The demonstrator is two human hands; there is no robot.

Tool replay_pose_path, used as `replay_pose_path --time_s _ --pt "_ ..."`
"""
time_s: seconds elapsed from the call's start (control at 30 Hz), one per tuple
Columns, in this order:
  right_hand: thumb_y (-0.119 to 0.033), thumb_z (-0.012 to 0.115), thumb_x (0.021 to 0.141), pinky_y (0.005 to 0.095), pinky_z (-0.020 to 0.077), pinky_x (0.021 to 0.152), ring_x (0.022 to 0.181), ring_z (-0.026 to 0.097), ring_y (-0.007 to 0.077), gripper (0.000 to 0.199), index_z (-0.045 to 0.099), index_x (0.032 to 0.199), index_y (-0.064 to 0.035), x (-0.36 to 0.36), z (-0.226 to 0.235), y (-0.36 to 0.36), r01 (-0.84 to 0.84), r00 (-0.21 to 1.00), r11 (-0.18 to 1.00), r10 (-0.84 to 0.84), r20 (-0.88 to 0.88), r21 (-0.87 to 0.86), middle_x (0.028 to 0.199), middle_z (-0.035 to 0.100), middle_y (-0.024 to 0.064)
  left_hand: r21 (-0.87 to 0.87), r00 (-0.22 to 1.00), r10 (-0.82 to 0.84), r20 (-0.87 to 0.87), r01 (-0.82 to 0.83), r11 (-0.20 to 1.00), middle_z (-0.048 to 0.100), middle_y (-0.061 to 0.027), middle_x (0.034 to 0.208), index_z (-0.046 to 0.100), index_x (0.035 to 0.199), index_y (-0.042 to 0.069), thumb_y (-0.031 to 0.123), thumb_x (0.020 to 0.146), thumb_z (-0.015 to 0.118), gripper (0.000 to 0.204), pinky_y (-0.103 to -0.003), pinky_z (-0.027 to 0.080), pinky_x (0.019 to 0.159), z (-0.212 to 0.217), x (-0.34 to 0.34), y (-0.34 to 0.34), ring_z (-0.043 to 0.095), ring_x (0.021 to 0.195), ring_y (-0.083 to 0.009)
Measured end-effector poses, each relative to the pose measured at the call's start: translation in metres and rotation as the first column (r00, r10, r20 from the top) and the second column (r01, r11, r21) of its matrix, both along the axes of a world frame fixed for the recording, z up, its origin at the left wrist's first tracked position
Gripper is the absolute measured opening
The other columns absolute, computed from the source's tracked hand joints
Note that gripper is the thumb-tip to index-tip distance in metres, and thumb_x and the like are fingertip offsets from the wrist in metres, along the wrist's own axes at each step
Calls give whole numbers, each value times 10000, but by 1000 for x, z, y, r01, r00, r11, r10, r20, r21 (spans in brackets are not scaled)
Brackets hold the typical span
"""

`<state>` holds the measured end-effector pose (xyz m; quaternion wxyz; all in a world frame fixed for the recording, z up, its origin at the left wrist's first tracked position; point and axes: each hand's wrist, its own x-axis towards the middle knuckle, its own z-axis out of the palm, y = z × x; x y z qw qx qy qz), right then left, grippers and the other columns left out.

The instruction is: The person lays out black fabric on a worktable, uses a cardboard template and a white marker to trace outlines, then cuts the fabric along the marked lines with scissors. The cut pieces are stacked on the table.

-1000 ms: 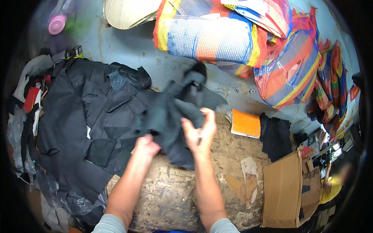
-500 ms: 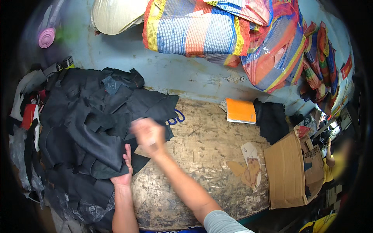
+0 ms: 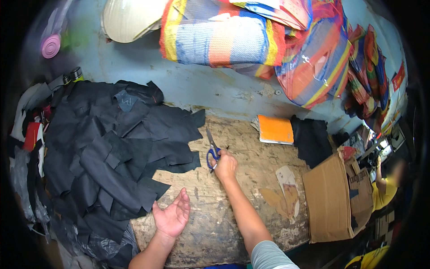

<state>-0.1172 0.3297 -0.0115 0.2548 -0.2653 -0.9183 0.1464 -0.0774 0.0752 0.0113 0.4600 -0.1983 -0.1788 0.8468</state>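
In my right hand (image 3: 227, 167) is a pair of scissors (image 3: 212, 142) with blue handles, its blades pointing away from me over the worn wooden table. A thin dark tip shows beside those fingers; I cannot make out what it belongs to. My left hand (image 3: 172, 216) is open above the table, palm up and holding nothing. Just left of it lies the near edge of a large heap of black sheet pieces (image 3: 118, 166), perhaps leather or fabric, overlapping and partly folded.
An orange-covered book (image 3: 275, 129) lies at the back beside black material (image 3: 312, 142). Pale and brown flat patterns (image 3: 286, 193) rest on the table's right side, near a cardboard box (image 3: 327, 199). Striped mesh bags (image 3: 224, 40) hang above. A person in yellow (image 3: 384, 190) is at far right.
My left hand has let go of the black pieces and moved right. My right hand has moved right, and it now holds the scissors, whose handles earlier stuck out from under the heap.
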Motion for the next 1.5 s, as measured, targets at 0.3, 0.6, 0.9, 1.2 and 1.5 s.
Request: replay_pose_path --time_s 0.3,0.6,0.9,1.2,1.5 --pt "-137 746 666 409 497 721 817 623 343 267 622 888 -57 207 12 -30 -58 998 979 61 12 -195 881 644 155 -585 957 -135 -258 -44 810 623 -62 848 581 1107 89 605 894 432 577 -406 484 797 -29 -4 13 600 824 -224" --pt "-103 642 821 348 493 713 780 607 230 122 616 876 2 324 19 -2 356 803 905 -424 -418 -234 875 641 131 -748 761 -373 -532 -216 628 619 -112 846 528 1142 55 328 986 440 326 -408 518 768 -41 13 28 619 824 -241" --pt "-679 499 827 565 303 999 1300 378 253 723 469 1275 -112 540 47 88 417 -287 463 -749 -597 -782 1296 529 93 -740 732 -376 -569 -255 623 628 -126 822 532 1122 25 225 980 470 253 -370 553 693 -42 15 30 645 778 -242" --pt "-672 459 853 508 312 1035 1310 383 282 773 385 1376 -107 540 11 216 -329 -99 539 -836 -540 -775 1369 464 117 -728 738 -392 -549 -192 659 641 -142 859 530 1137 30 226 985 442 264 -447 542 757 -45 7 25 649 842 -279" --pt "-654 461 864 491 323 1036 1307 388 287 762 381 1379 -97 515 -1 254 -324 -92 552 -827 -555 -769 1378 455 115 -713 706 -394 -588 -223 665 645 -164 880 525 1147 23 212 991 424 265 -464 560 750 -42 8 26 662 854 -298"
